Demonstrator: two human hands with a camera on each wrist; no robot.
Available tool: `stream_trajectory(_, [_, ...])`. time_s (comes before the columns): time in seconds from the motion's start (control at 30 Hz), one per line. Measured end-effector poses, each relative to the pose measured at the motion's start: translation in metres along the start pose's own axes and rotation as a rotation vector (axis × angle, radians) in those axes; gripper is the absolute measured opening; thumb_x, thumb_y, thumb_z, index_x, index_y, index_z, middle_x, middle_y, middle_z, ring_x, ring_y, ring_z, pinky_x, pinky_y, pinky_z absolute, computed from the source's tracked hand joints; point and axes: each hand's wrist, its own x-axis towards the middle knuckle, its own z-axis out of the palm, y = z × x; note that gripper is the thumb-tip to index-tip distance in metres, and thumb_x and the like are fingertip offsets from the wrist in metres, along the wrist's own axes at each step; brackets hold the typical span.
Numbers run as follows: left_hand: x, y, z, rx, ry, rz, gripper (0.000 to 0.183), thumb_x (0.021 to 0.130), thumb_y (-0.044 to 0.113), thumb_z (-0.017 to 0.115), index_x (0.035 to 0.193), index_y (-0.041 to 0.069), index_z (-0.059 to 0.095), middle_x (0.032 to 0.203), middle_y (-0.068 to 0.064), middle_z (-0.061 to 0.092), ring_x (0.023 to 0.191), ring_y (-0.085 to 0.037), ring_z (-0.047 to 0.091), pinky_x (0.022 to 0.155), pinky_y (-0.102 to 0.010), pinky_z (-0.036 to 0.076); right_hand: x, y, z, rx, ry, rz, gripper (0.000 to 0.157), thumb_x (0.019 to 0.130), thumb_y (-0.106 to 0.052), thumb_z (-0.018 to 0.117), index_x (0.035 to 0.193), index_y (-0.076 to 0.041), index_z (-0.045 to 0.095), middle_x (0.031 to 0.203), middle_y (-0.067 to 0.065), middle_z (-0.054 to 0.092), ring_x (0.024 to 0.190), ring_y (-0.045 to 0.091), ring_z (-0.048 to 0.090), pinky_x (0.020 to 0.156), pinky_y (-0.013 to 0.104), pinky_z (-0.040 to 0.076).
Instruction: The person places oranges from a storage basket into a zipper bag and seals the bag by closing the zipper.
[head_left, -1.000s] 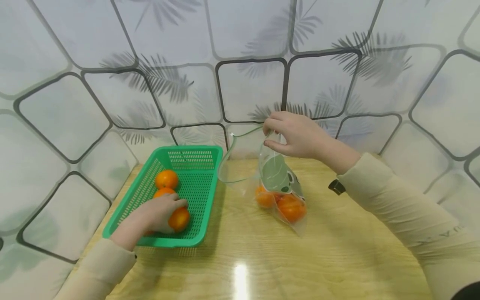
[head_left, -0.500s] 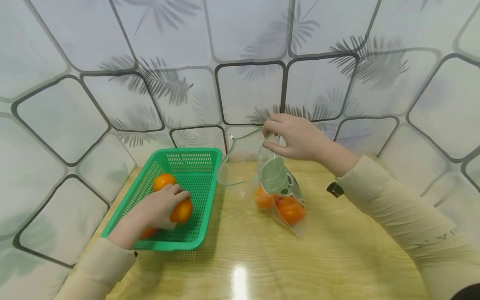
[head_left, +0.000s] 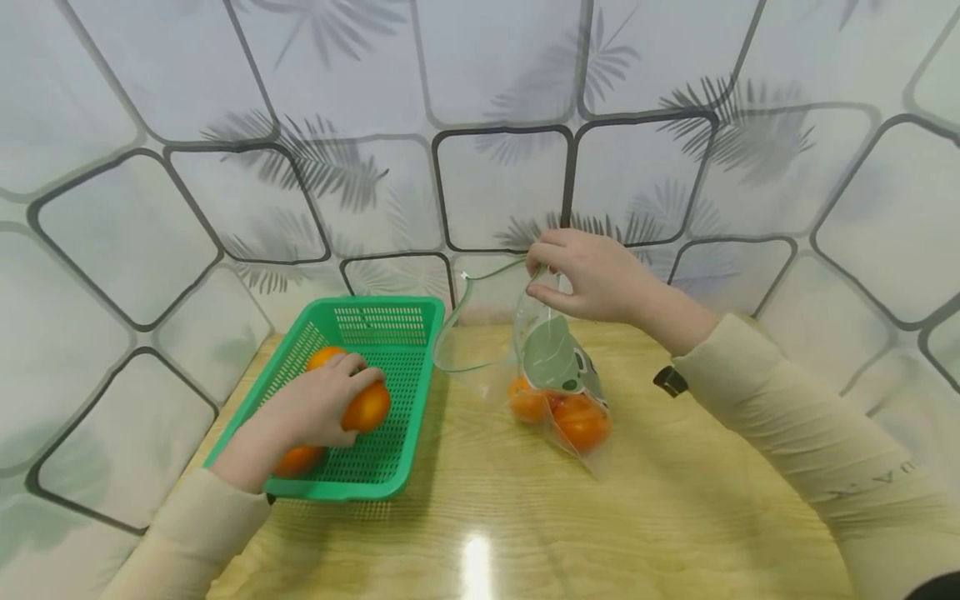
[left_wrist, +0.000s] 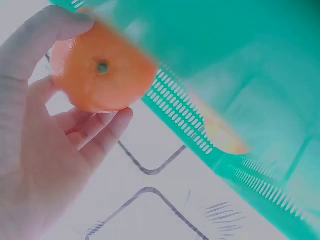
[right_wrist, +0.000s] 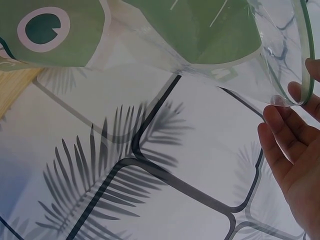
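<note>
My left hand [head_left: 318, 408] grips a mandarin orange [head_left: 367, 406] over the green plastic basket [head_left: 415, 417], thumb and fingers around its sides. The left wrist view shows the fruit's small green stem end, with the thumb at the top and fingers beneath. Two more mandarins lie in the basket, one beyond the hand [head_left: 324, 357] and one under the wrist [head_left: 298, 461]. My right hand [head_left: 592, 275] pinches the green zip edge of a clear zip bag [head_left: 551, 354] printed in green. The bag's mouth gapes toward the left, and mandarins [head_left: 581, 422] sit at its bottom.
Basket and bag both stand on a light wooden table [head_left: 480, 475], the basket left of the bag. A patterned wall covering [head_left: 502, 183] with leaf prints closes off the back and both sides. A small black piece [head_left: 671, 381] shows by the right sleeve.
My left hand has lifted the mandarin slightly and moved it a little up and right, uncovering more of the one under the wrist. The right hand and bag have held almost still.
</note>
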Motion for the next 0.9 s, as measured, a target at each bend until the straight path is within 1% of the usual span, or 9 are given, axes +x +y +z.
stream_trajectory(0.13, [0.000, 0.001, -0.007, 0.002, 0.018, -0.001, 0.069, 0.066, 0.011, 0.093, 0.129, 0.013, 0.065, 0.121, -0.015, 0.061, 0.098, -0.028, 0.059, 0.070, -0.040, 0.059, 0.000, 0.000, 0.001, 0.010, 0.008, -0.006, 0.018, 0.100, -0.027, 0.071, 0.105, -0.010, 0.068, 0.102, 0.008, 0.067, 0.090, 0.025, 0.064, 0.079, 0.045, 0.057])
stream_trajectory(0.23, [0.001, 0.002, -0.014, 0.013, 0.032, 0.005, 0.070, 0.066, 0.009, 0.092, 0.130, 0.013, 0.065, 0.123, -0.015, 0.061, 0.104, -0.030, 0.059, 0.074, -0.042, 0.059, 0.000, 0.000, 0.002, 0.014, 0.009, -0.006, 0.018, 0.100, -0.026, 0.071, 0.106, -0.010, 0.068, 0.102, 0.008, 0.068, 0.090, 0.024, 0.064, 0.079, 0.045, 0.057])
stream_trajectory(0.33, [0.003, 0.003, -0.019, 0.030, 0.049, 0.026, 0.070, 0.066, 0.009, 0.092, 0.131, 0.011, 0.065, 0.123, -0.015, 0.062, 0.107, -0.032, 0.060, 0.078, -0.045, 0.060, 0.000, 0.000, 0.002, 0.008, 0.005, 0.000, 0.018, 0.100, -0.027, 0.071, 0.106, -0.010, 0.068, 0.103, 0.007, 0.068, 0.091, 0.024, 0.065, 0.079, 0.044, 0.057])
stream_trajectory(0.43, [0.005, 0.005, -0.025, 0.046, 0.071, 0.047, 0.071, 0.066, 0.008, 0.091, 0.131, 0.010, 0.064, 0.123, -0.016, 0.061, 0.107, -0.033, 0.061, 0.078, -0.045, 0.060, 0.000, 0.000, 0.002, 0.001, 0.000, 0.007, 0.018, 0.100, -0.027, 0.071, 0.106, -0.010, 0.068, 0.103, 0.008, 0.067, 0.091, 0.024, 0.065, 0.079, 0.044, 0.058])
stream_trajectory(0.63, [0.014, 0.012, -0.039, 0.059, 0.096, 0.064, 0.069, 0.066, 0.008, 0.088, 0.131, 0.010, 0.064, 0.123, -0.016, 0.061, 0.106, -0.033, 0.061, 0.074, -0.044, 0.060, 0.001, -0.001, 0.001, -0.006, 0.001, 0.004, 0.018, 0.101, -0.028, 0.071, 0.106, -0.011, 0.068, 0.104, 0.007, 0.067, 0.091, 0.024, 0.065, 0.079, 0.044, 0.058])
stream_trajectory(0.73, [0.019, 0.015, -0.044, 0.071, 0.098, 0.063, 0.070, 0.067, 0.009, 0.088, 0.133, 0.011, 0.064, 0.126, -0.016, 0.061, 0.108, -0.033, 0.061, 0.076, -0.045, 0.061, 0.001, -0.001, 0.001, -0.008, 0.003, 0.004, 0.018, 0.100, -0.029, 0.072, 0.106, -0.012, 0.068, 0.104, 0.007, 0.067, 0.091, 0.024, 0.065, 0.079, 0.044, 0.058])
stream_trajectory(0.9, [0.028, 0.021, -0.053, 0.104, 0.109, 0.086, 0.073, 0.067, 0.009, 0.089, 0.136, 0.010, 0.064, 0.128, -0.015, 0.061, 0.111, -0.033, 0.061, 0.079, -0.045, 0.060, 0.001, -0.001, 0.001, -0.008, -0.001, 0.006, 0.017, 0.100, -0.029, 0.073, 0.106, -0.013, 0.068, 0.104, 0.007, 0.068, 0.090, 0.023, 0.064, 0.079, 0.043, 0.058])
